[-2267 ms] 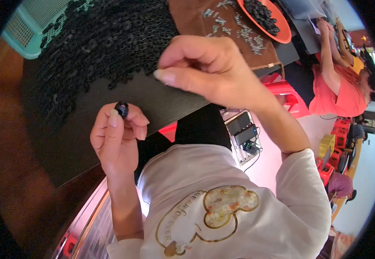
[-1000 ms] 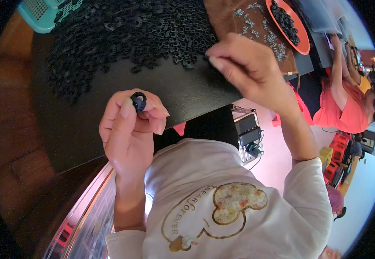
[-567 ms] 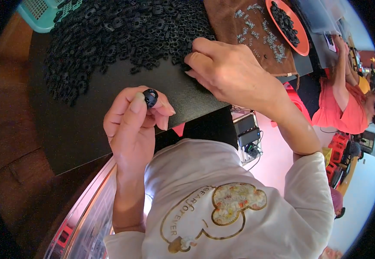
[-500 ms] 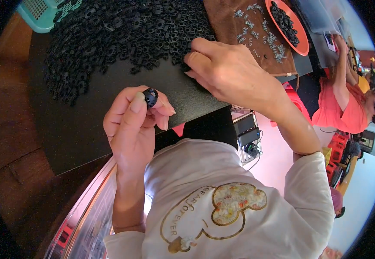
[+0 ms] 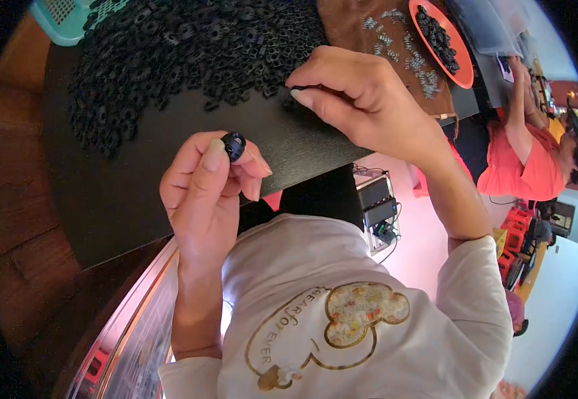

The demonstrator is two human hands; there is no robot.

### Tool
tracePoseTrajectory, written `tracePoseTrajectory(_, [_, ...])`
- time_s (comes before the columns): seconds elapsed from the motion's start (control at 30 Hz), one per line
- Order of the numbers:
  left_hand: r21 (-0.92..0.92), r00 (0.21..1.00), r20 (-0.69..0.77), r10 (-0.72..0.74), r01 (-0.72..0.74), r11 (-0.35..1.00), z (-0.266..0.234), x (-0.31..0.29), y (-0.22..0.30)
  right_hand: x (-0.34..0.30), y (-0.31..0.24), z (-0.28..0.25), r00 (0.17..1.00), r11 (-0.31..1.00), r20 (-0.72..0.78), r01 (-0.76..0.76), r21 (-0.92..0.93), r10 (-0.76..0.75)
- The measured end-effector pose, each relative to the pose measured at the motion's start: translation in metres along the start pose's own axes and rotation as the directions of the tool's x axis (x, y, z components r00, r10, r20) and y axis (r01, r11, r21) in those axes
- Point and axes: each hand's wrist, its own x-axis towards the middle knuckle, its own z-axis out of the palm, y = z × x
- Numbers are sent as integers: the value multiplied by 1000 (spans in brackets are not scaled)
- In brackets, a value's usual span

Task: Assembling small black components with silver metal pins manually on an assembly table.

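Observation:
Between thumb and forefinger, my left hand (image 5: 199,183) pinches a small black plastic cord lock body (image 5: 236,147), its round opening facing up. My right hand (image 5: 375,100) is closed in a pinch over the near right edge of the pile. A dark sliver of a small black plastic part (image 5: 305,87) shows at its fingertips; its full shape is hidden. A broad pile of black cord lock parts (image 5: 196,56) spreads over the dark table (image 5: 129,219) beyond both hands.
Small metal springs (image 5: 415,63) lie scattered on a brown cloth (image 5: 345,30) at the far right. Beside it stands an orange dish (image 5: 465,70) of black parts. A green basket (image 5: 59,30) sits far left. Another person in a red shirt (image 5: 525,159) works at the right.
My right hand has drawn back slightly from the pile and turned, its thumb and forefinger now pinched around a small black part. The left hand keeps its hold, almost still.

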Motion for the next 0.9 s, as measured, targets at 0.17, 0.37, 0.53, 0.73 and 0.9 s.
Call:
tracePoseTrajectory(0.17, [30, 1000, -3, 1, -1, 1000, 1, -2, 0, -2, -28, 2, 961, 835, 24, -252, 490, 276])
tracePoseTrajectory(0.37, [26, 1000, -5, -14, 14, 1000, 2, -4, 1, 0, -35, -6, 892, 603, 231, -435, 668, 388])
tracePoseTrajectory(0.53, [20, 1000, 2, -22, 22, 1000, 0, -5, 0, -3, -36, -3, 874, 523, 266, -461, 717, 406])
tracePoseTrajectory(0.73, [23, 999, -11, -43, 44, 999, 2, -6, 4, 0, -38, -4, 858, 498, 302, -493, 713, 416])
tracePoseTrajectory(0.9, [35, 998, 15, -65, 64, 997, 2, -5, 5, 3, -41, -3, 831, 478, 342, -538, 695, 438])
